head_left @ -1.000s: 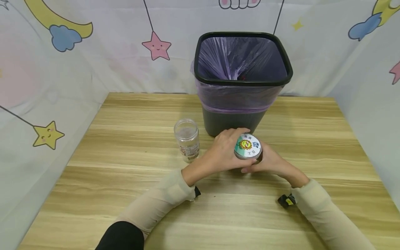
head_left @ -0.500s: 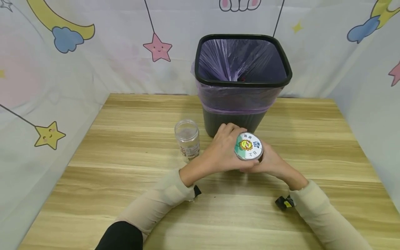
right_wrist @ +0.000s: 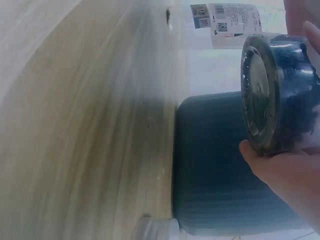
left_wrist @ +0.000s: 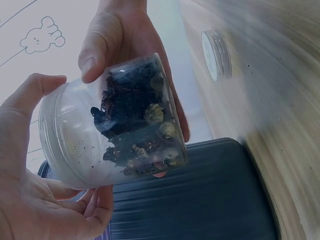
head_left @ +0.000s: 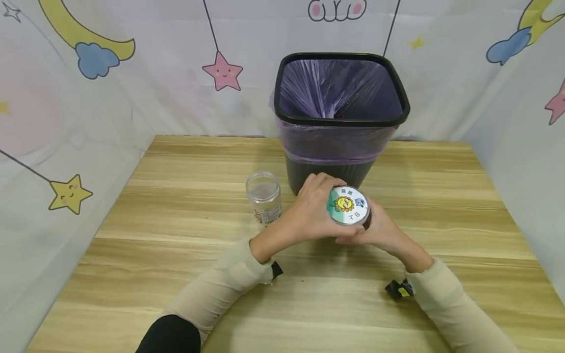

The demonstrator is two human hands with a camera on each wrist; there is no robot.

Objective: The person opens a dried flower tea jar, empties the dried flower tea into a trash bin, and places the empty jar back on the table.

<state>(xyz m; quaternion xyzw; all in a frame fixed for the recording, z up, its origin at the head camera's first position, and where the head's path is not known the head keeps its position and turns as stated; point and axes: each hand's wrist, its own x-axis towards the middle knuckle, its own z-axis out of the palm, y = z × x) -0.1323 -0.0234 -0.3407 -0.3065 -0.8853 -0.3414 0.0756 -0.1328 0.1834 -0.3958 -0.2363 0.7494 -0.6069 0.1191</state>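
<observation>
A clear screw-top jar (left_wrist: 135, 120) is held tilted between both hands; dark dried pieces and small yellowish dried buds show inside. Its lid (head_left: 348, 205) has a sunflower sticker and faces up in the head view. My left hand (head_left: 311, 213) grips the lid end, thumb on one side and fingers on the other. Near the jar's base, my right hand (head_left: 383, 228) holds the body, whose round bottom shows in the right wrist view. Just left of my left hand stands a second clear jar (head_left: 263, 193), lidless and with a printed label.
A dark trash bin (head_left: 326, 169) with a purple liner (head_left: 304, 88) stands directly behind the hands. Another round lid (left_wrist: 216, 55) lies on the wooden table (head_left: 194, 196). Printed fabric walls (head_left: 176, 73) border the table's back and sides.
Both hands keep hold of the jar and have shifted only slightly, lifting it a little. My left fingers have crept up around the lid's far side. The head view has tilted up slightly.
</observation>
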